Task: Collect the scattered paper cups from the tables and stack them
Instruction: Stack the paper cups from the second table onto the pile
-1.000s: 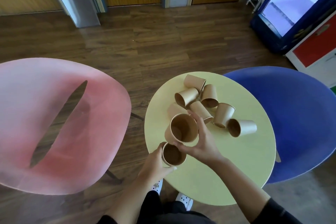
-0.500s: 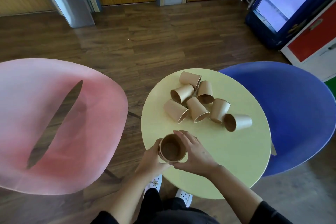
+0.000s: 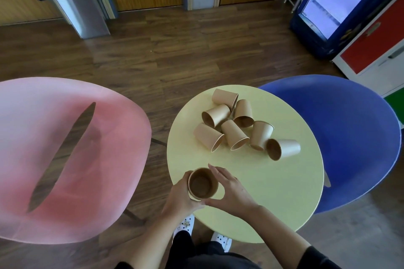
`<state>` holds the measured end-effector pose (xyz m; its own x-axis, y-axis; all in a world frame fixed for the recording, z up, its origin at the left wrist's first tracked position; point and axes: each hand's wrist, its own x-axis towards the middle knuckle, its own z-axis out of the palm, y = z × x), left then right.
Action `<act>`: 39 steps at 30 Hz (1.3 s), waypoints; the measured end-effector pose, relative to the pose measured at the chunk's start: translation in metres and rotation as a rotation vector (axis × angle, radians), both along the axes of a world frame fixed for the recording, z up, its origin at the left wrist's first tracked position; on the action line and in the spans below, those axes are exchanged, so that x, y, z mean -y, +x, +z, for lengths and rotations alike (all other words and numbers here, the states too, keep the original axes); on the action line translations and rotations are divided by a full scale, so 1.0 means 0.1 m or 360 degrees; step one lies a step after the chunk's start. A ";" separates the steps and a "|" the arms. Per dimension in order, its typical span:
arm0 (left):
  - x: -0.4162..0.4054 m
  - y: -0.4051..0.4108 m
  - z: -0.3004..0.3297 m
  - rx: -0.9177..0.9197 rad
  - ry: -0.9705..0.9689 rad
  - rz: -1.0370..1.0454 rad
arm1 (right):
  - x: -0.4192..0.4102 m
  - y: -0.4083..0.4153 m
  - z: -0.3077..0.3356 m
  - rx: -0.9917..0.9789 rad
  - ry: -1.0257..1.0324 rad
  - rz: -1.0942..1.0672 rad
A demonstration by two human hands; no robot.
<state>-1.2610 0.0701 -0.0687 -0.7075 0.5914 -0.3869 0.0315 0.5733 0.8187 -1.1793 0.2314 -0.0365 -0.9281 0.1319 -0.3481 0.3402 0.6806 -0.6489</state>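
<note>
Both hands are at the near-left edge of the round yellow tabletop (image 3: 273,192), closed around one upright brown paper cup stack (image 3: 202,184), mouth facing up at the camera. A second rim shows just under the top one on the near side, so at least two cups are nested; can't tell the exact count.

Left hand (image 3: 181,200) wraps the stack from the left and below, fingers hidden behind the cup wall. Right hand (image 3: 231,192) cups it from the right, fingers (image 3: 216,170) curled round the far side and thumb lying under the near rim. The two hands touch below the stack.

Loose cups (image 3: 235,125): seven, clustered on the far half of the tabletop, well apart from the hands.
- Far cup on its side, mouth to the right.
- Two just nearer it, one mouth left, one mouth toward the camera.
- Two at the near-left of the cluster, mouths pointing near-right, touching each other.
- One at the right standing inverted, slightly tilted.
- One at the far right on its side, mouth left, touching the inverted one.

Pink chair (image 3: 65,159) is left of the tabletop, blue chair (image 3: 349,137) right.
</note>
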 end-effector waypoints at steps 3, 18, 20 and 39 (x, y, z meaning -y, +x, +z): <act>0.00 0.01 0.01 -0.0044 -0.0008 -0.0005 | 0.00 0.01 -0.02 0.0003 -0.0042 -0.0029; -0.13 -0.15 -0.06 -0.0089 -0.0101 0.0127 | -0.21 -0.61 -0.17 0.0141 -0.1101 -0.1332; -0.17 -0.24 -0.06 -0.0075 -0.0115 0.0116 | -0.26 -0.79 -0.17 0.0179 -0.1356 -0.1587; -0.46 -0.69 -0.01 -0.0029 -0.0121 0.0065 | -0.58 -1.31 -0.31 0.0265 -0.1732 -0.2118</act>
